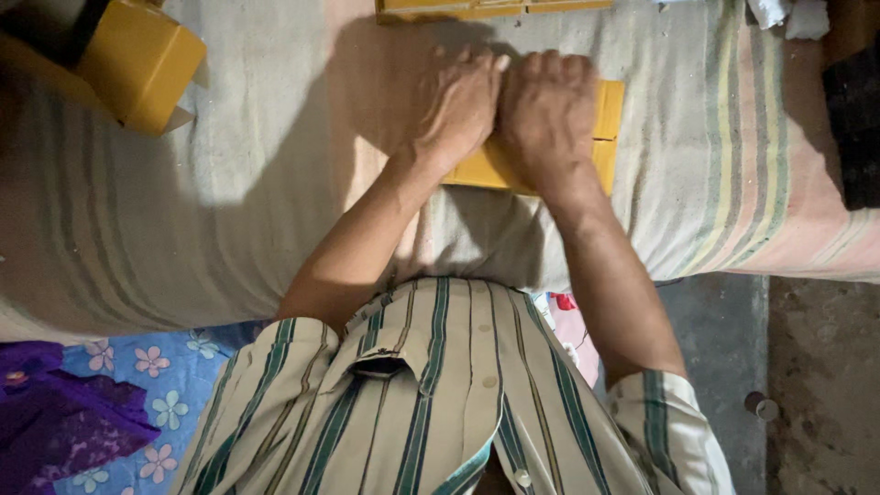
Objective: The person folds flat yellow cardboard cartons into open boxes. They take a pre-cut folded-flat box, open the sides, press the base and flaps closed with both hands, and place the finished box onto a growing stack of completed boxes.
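Two hands do this work together: my left hand (458,105) and my right hand (548,110) lie side by side, knuckles up and fingers curled down, both pressing on one flat yellow cardboard blank (605,128) that rests on the striped cloth (275,183) spread over the bed. Neither hand is wrapped around anything; they are bearing down with the heels and fingers, and most of the card is hidden under them, so only its right edge and a bit of its near edge show. To crease it well, I judge I should keep my weight even across both hands, hold the fold line straight under my fingertips, and run the pressure outward along the edge so the card does not spring back or skew on the soft cloth; the give of the bed could make the crease wander, so a firm, slow press seems wise. Counting outward: one blank under my hands; one made-up yellow box (137,64) well apart at the far left, tilted on its corner; one stack of flat yellow card (477,9) at the far edge, whose sheets I cannot count. Below the bed, one floral blue mat (174,367) lies beside one purple cloth (55,412), near my striped shirt (440,394).
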A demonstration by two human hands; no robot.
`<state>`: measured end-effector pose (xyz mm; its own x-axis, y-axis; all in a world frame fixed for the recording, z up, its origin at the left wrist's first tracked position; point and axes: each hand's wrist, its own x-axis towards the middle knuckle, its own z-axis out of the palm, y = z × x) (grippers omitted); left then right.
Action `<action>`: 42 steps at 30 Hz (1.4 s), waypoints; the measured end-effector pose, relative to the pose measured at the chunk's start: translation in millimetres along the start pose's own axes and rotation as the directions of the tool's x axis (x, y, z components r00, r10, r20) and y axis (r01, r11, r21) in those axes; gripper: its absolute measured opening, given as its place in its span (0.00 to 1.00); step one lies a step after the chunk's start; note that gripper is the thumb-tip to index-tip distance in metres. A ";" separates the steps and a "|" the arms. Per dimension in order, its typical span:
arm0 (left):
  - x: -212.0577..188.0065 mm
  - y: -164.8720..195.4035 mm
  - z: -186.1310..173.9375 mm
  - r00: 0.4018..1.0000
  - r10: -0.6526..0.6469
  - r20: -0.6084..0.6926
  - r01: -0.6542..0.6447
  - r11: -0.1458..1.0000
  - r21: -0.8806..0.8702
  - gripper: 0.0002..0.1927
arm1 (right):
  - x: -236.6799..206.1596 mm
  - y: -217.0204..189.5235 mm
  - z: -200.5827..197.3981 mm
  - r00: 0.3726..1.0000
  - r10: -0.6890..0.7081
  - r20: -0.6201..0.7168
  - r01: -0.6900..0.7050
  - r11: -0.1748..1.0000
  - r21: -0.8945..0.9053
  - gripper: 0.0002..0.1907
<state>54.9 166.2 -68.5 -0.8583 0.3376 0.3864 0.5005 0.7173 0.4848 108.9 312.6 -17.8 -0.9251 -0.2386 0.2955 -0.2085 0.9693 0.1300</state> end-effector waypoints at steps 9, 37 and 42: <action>-4.7 11.9 -23.4 0.970 -0.165 0.178 0.173 0.985 -0.027 0.22 | -23.0 41.5 -12.2 0.973 0.216 0.079 -0.215 0.976 -0.024 0.20; -0.4 -11.5 17.1 0.983 -0.181 0.029 0.184 0.964 -0.191 0.20 | 4.9 1.9 13.5 0.984 0.055 0.167 -0.071 0.994 0.089 0.24; -6.8 -1.6 -9.2 0.982 -0.163 0.096 0.164 0.986 -0.003 0.20 | -27.2 49.7 -12.3 0.954 0.275 0.118 -0.294 0.938 0.186 0.24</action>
<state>60.9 157.2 -64.7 -0.9354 0.2726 0.2253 0.3529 0.7611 0.5443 127.6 366.6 -7.8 -0.9774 0.0463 0.2061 0.0172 0.9899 -0.1408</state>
